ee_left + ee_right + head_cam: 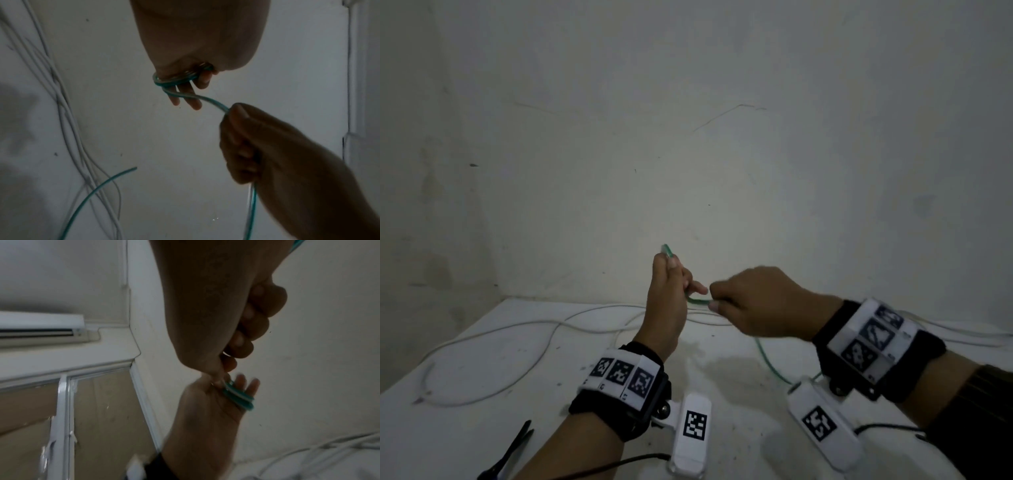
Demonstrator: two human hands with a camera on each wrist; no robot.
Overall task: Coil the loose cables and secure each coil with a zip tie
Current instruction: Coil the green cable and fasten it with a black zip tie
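Observation:
A thin green cable (698,301) runs between my two hands, held up in front of the wall. My left hand (681,284) is raised; the cable's end (667,250) sticks up above its thumb. In the left wrist view, a few turns of the green cable (174,80) are wound round the fingers (192,100) of my left hand (195,91). My right hand (717,303) grips the cable in a fist just to the right, and the rest trails down to the table (768,359). The right wrist view shows the green loops (238,396) across my left palm (209,410).
Several loose white cables (517,329) lie over the white table (482,394) toward the wall. Black scissors (512,448) lie at the table's near left edge. A bare wall (688,137) stands close behind. An air conditioner (41,327) shows in the right wrist view.

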